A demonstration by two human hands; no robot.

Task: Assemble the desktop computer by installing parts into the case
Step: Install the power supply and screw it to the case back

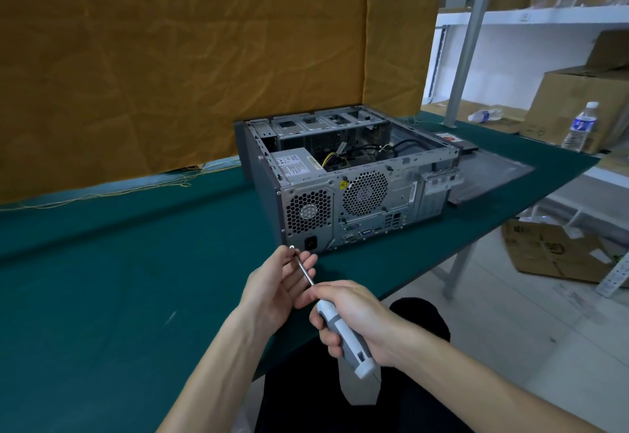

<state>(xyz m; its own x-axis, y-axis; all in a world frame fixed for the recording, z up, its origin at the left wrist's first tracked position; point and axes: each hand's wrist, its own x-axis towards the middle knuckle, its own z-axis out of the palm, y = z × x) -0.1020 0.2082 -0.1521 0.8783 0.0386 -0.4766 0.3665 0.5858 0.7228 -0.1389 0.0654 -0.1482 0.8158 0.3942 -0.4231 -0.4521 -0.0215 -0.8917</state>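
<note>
An open grey desktop case (354,173) lies on its side on the green table (119,279), rear panel facing me, with a power supply (296,165) and cables inside. My right hand (357,317) grips the grey and white handle of a screwdriver (343,334). Its metal shaft points up-left toward the case's lower left rear corner. My left hand (275,282) pinches a small silver screw (291,247) at the shaft's tip, just in front of that corner.
The case's dark side panel (493,173) lies flat on the table to the right of the case. Brown fabric hangs behind the table. Shelves at the right hold cardboard boxes (578,105) and water bottles (580,127). Another box (551,248) sits on the floor.
</note>
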